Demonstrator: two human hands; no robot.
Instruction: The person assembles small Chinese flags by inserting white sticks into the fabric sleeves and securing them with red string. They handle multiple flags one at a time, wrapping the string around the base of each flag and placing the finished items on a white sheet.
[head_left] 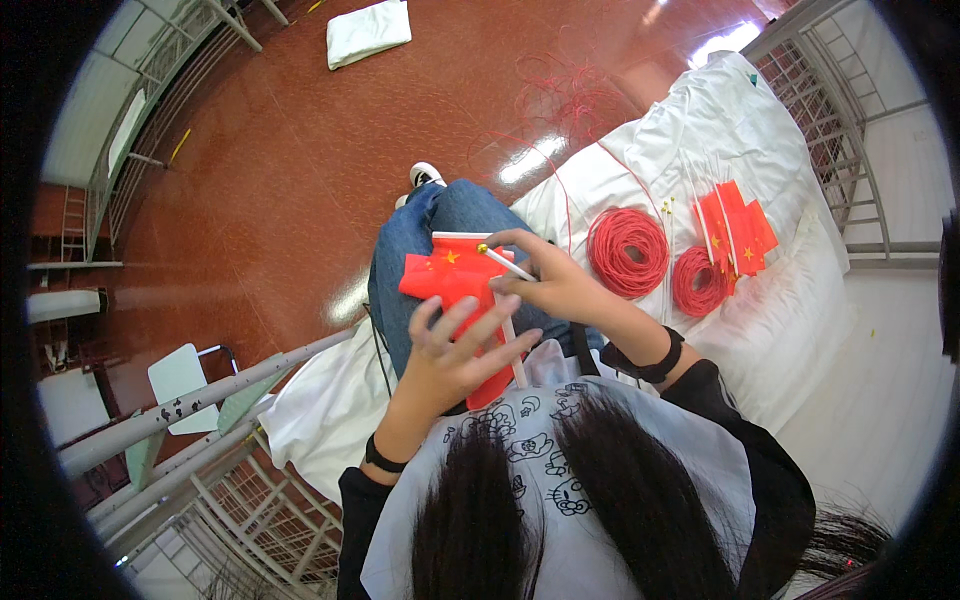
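Small red flags (447,275) with yellow stars lie across my lap, over blue jeans. My right hand (562,285) is closed on a white flagpole (508,264) with a gold tip, held slantwise above the flags' edge. My left hand (450,352) rests over the lower part of the flags, its fingers spread and nothing gripped in them. Another white pole (513,350) runs beside the left fingers, partly covered. The hands hide some of the flag cloth, and I cannot tell whether the held pole is attached to it.
At right on white bedding (790,330) lie a large red cord coil (603,255), a smaller coil (686,282) and more flags (738,230) on white poles. Loose red cord (570,95) tangles on the floor. A metal rail (215,392) runs at left, near a pale chair (180,385).
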